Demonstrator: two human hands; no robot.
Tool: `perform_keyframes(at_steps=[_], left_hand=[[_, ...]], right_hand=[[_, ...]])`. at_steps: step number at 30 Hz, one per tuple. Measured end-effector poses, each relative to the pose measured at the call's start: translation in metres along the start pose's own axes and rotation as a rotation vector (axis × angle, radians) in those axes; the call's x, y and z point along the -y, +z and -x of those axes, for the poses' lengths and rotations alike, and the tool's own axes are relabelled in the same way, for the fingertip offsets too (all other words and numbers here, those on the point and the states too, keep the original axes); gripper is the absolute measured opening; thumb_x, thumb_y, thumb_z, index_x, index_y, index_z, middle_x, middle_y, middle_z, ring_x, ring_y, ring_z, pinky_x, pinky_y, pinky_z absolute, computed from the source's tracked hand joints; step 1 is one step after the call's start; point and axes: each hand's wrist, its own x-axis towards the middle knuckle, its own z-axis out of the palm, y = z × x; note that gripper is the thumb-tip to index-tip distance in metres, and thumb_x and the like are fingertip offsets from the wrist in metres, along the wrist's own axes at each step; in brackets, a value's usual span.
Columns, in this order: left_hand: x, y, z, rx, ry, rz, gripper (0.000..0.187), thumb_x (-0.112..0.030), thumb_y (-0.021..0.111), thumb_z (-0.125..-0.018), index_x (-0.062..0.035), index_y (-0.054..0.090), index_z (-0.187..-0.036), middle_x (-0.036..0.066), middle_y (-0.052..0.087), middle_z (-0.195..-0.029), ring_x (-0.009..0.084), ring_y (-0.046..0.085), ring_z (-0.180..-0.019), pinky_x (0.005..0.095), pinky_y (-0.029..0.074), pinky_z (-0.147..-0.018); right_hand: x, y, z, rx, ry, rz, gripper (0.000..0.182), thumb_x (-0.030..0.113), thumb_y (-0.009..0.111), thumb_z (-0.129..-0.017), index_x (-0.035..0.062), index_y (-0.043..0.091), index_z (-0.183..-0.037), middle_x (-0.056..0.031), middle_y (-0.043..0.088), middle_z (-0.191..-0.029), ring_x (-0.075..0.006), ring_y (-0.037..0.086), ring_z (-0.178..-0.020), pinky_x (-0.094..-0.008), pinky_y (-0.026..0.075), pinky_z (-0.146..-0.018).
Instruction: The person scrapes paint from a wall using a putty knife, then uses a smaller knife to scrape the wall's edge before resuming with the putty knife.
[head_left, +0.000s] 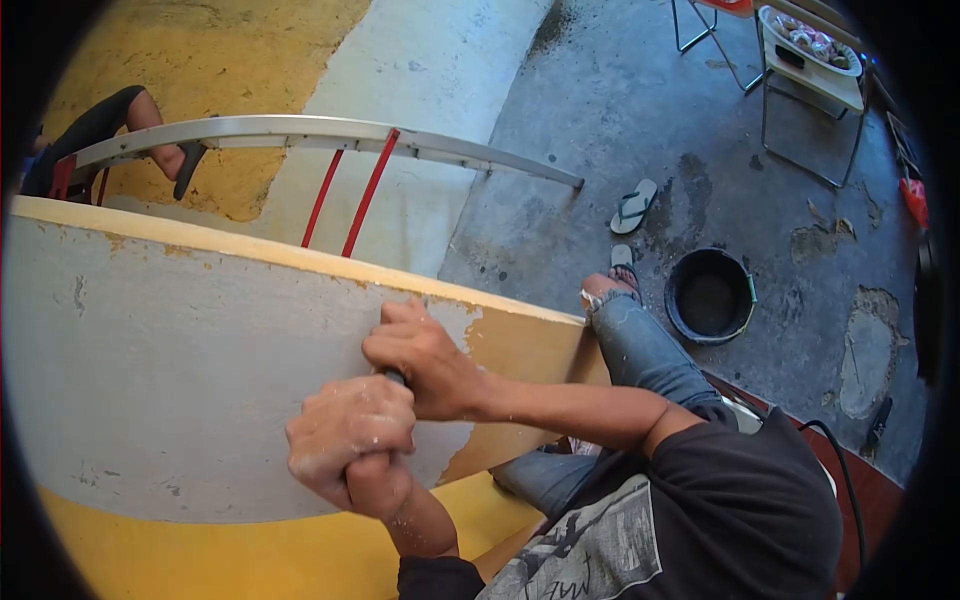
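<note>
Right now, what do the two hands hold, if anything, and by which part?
Both hands close together on one small dark tool pressed against the grey panel. The left hand and right hand cover it almost fully, so the tool and the held part cannot be told.

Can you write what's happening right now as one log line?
left hand: gripping tool handle | right hand: gripping tool, pressed on board | nearby: black bucket, sandal

A large curved panel [190,370] fills the lower left, its face coated in dull grey filler, with bare yellow showing along the top edge, at the right end and below. A small dark tool [395,377], mostly hidden, presses against the grey face.
</note>
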Motion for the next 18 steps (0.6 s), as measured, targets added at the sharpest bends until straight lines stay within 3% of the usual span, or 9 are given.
perform_keyframes(at_steps=[2,3,7,9,18], left_hand=[[0.007,-0.004,0.005,-0.017,-0.054,0.002,0.012,0.0,0.039,-0.061,0.0034,0.043,-0.05,0.011,0.043,-0.043,0.0146,0.037,-0.036,0.029,0.035,-0.038],[0.009,-0.004,0.011,-0.119,-0.136,0.037,0.006,0.0,0.045,-0.054,0.0032,0.048,-0.05,0.006,0.042,-0.044,0.0141,0.041,-0.037,0.0276,0.038,-0.04],[0.006,0.003,0.0,-0.071,-0.024,-0.004,0.006,0.0,0.044,-0.053,0.0031,0.048,-0.05,0.006,0.042,-0.044,0.014,0.041,-0.037,0.0275,0.037,-0.04],[0.003,0.0,0.002,0.02,-0.029,-0.012,0.01,0.0,0.038,-0.058,0.0036,0.044,-0.051,0.01,0.043,-0.043,0.0146,0.037,-0.036,0.0277,0.034,-0.038],[0.003,-0.005,0.014,-0.064,-0.099,-0.017,0.008,-0.002,0.044,-0.052,0.0041,0.048,-0.05,0.007,0.042,-0.044,0.015,0.042,-0.037,0.0269,0.037,-0.04]], right_hand=[[0.0,0.002,0.002,0.028,-0.003,-0.009,0.029,0.011,0.067,-0.06,0.0085,0.039,-0.065,-0.0069,0.038,-0.064,-0.0252,0.038,-0.068,-0.0378,0.028,-0.067],[-0.002,0.002,0.007,0.029,0.018,0.028,0.029,0.011,0.067,-0.06,0.0086,0.039,-0.065,-0.0069,0.038,-0.063,-0.0252,0.038,-0.068,-0.0377,0.028,-0.067],[0.006,0.002,0.002,0.035,0.035,-0.02,0.03,0.011,0.067,-0.061,0.0088,0.037,-0.063,-0.0067,0.037,-0.062,-0.025,0.037,-0.068,-0.0373,0.027,-0.066],[0.0,0.002,0.01,0.02,0.045,0.0,0.03,0.011,0.067,-0.061,0.0088,0.037,-0.064,-0.0067,0.037,-0.062,-0.0248,0.037,-0.068,-0.0374,0.027,-0.066],[0.0,0.006,0.01,0.028,0.015,0.004,0.03,0.012,0.067,-0.062,0.0092,0.038,-0.065,-0.0061,0.037,-0.063,-0.0247,0.038,-0.069,-0.0372,0.029,-0.068]])
